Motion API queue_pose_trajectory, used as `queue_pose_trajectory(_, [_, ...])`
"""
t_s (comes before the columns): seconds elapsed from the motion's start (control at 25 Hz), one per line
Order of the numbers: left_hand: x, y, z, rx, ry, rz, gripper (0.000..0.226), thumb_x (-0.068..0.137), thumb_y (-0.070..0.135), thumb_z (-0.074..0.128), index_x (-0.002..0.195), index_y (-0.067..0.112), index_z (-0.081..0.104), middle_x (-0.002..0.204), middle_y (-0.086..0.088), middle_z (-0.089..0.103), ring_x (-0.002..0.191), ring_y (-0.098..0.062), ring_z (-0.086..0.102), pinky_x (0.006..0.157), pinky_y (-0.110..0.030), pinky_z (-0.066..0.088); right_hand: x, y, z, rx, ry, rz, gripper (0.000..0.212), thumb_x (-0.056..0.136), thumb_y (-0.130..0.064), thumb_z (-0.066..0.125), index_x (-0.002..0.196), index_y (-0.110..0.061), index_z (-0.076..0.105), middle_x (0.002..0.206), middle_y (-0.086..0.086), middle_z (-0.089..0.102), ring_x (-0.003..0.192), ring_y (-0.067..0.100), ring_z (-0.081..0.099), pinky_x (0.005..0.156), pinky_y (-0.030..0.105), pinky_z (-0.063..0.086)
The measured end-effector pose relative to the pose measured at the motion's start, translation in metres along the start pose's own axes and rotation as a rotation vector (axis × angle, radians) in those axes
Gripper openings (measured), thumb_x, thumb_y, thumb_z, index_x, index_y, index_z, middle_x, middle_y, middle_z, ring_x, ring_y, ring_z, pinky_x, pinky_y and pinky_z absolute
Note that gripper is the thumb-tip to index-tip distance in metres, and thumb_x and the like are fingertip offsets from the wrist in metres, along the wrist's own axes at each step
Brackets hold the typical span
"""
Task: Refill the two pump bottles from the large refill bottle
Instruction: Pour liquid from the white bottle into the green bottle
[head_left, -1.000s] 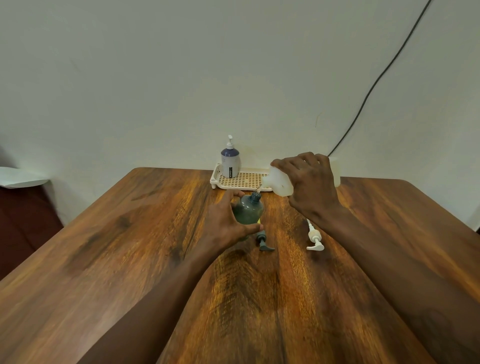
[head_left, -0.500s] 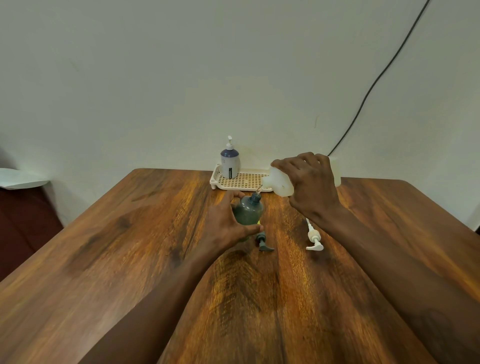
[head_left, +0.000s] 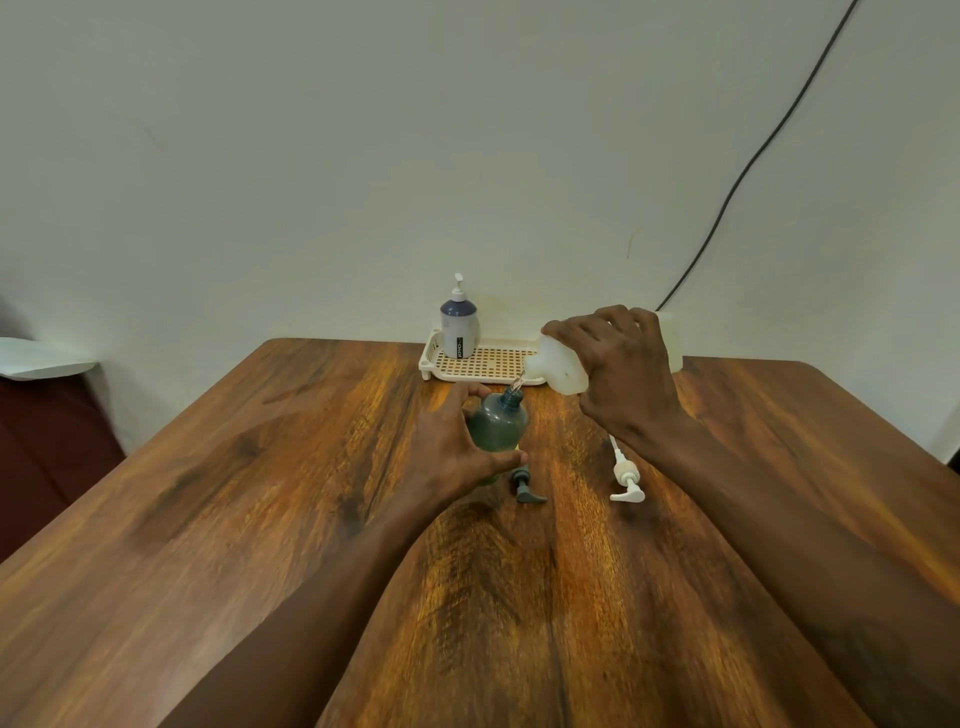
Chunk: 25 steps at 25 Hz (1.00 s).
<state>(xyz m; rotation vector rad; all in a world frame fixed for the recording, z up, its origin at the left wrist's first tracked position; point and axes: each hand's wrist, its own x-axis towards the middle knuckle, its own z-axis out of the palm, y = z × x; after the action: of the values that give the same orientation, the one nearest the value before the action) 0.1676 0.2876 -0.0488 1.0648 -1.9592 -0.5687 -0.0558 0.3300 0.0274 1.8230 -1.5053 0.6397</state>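
My left hand (head_left: 449, 449) grips a round dark green bottle (head_left: 497, 422) that stands uncapped mid-table. My right hand (head_left: 621, 371) holds the large white refill bottle (head_left: 558, 364) tipped on its side, mouth just above the green bottle's neck, and a thin clear stream runs between them. The green bottle's dark pump head (head_left: 524, 486) lies on the wood right in front of it. A white pump head (head_left: 626, 475) with its tube lies to the right, under my right forearm. A second pump bottle (head_left: 458, 325), white with a dark shoulder and its pump fitted, stands in the tray.
A cream perforated tray (head_left: 488, 364) sits at the table's far edge against the wall. A black cable (head_left: 748, 166) runs down the wall to the right. A white object (head_left: 36, 358) lies off the table at far left. The wooden table (head_left: 260, 493) ends close behind the tray.
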Motion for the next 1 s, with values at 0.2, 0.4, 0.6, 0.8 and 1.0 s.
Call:
queue_pose_trajectory(0.2, [-0.0021, 0.0010, -0.0017, -0.022, 0.008, 0.014, 0.086, 0.057, 0.053, 0.096, 0.128, 0.034, 0.051, 0.119, 0.006, 0.065, 0.100, -0.012, 0.063, 0.077, -0.024, 0.060, -0.0006, -0.0001, 0.0013, 0.006, 0.001, -0.002, 0.082, 0.054, -0.012, 0.093, 0.130, -0.021, 0.063, 0.123, 0.008, 0.070, 0.111, 0.034, 0.060, 0.096, 0.052, 0.043])
queue_pose_trajectory(0.4, [-0.0021, 0.0013, -0.0021, -0.022, 0.008, 0.018, 0.085, 0.058, 0.052, 0.096, 0.127, 0.034, 0.051, 0.120, 0.006, 0.064, 0.100, -0.011, 0.062, 0.077, -0.024, 0.059, -0.0001, -0.0003, 0.0011, -0.001, -0.004, -0.007, 0.082, 0.055, -0.012, 0.093, 0.131, -0.021, 0.063, 0.124, 0.008, 0.070, 0.112, 0.035, 0.060, 0.096, 0.052, 0.043])
queue_pose_trajectory(0.6, [-0.0022, -0.0006, -0.0012, -0.024, 0.013, 0.013, 0.085, 0.055, 0.055, 0.096, 0.125, 0.036, 0.051, 0.118, 0.006, 0.066, 0.100, -0.012, 0.063, 0.080, -0.031, 0.061, 0.0008, 0.0004, 0.0009, -0.009, -0.014, -0.011, 0.082, 0.056, -0.012, 0.092, 0.131, -0.022, 0.062, 0.124, 0.007, 0.070, 0.113, 0.034, 0.060, 0.096, 0.051, 0.042])
queue_pose_trajectory(0.8, [-0.0020, -0.0021, -0.0015, -0.032, 0.011, 0.011, 0.084, 0.054, 0.055, 0.095, 0.124, 0.037, 0.051, 0.113, 0.008, 0.066, 0.099, -0.011, 0.064, 0.081, -0.033, 0.061, 0.0000, -0.0001, 0.0008, -0.014, -0.014, -0.028, 0.081, 0.056, -0.012, 0.091, 0.131, -0.022, 0.061, 0.123, 0.006, 0.070, 0.112, 0.033, 0.059, 0.095, 0.051, 0.042])
queue_pose_trajectory(1.0, [-0.0028, -0.0009, -0.0020, -0.035, 0.000, 0.017, 0.084, 0.056, 0.052, 0.096, 0.124, 0.035, 0.052, 0.112, 0.008, 0.065, 0.100, -0.011, 0.064, 0.079, -0.030, 0.061, -0.0003, 0.0001, 0.0005, -0.016, -0.014, -0.030, 0.081, 0.056, -0.013, 0.092, 0.131, -0.021, 0.062, 0.123, 0.007, 0.070, 0.112, 0.034, 0.060, 0.095, 0.052, 0.042])
